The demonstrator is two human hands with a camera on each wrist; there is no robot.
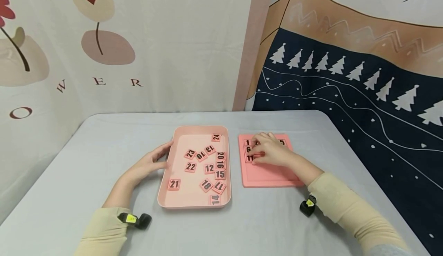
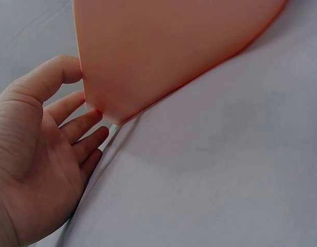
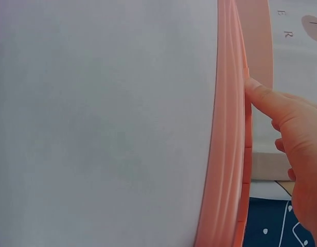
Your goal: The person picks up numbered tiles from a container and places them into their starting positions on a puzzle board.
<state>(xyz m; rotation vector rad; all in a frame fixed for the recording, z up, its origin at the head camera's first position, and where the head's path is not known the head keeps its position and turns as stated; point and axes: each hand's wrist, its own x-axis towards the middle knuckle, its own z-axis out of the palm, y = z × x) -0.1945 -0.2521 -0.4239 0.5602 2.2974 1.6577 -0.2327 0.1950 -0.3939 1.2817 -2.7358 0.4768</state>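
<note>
My left hand (image 1: pixel 144 166) is at the left wall of a pale pink tray (image 1: pixel 187 196). In the left wrist view its thumb and some fingertips touch the tray wall, fingers loosely bent. Loose number tiles such as 21 (image 1: pixel 174 184), 22 (image 1: pixel 190 167) and 12 (image 1: pixel 209 168) lie in the tray. Over the pink puzzle board (image 1: pixel 271 177), my right hand (image 1: pixel 275 152) rests with its thumb on the tiles by 11 (image 1: pixel 249 158). In the right wrist view that thumb (image 3: pixel 264 98) touches the tile row. Tiles 1, 6 and 5 (image 1: pixel 282 142) show; the hand hides others.
A pale cloth covers the table (image 1: pixel 114 133). Tray and board stand side by side, a narrow gap between them. Behind the table hang a light flower-print curtain (image 1: pixel 183 48) and a dark tree-print cloth (image 1: pixel 311 85). Each sleeve carries a small black wrist camera (image 1: pixel 308 206).
</note>
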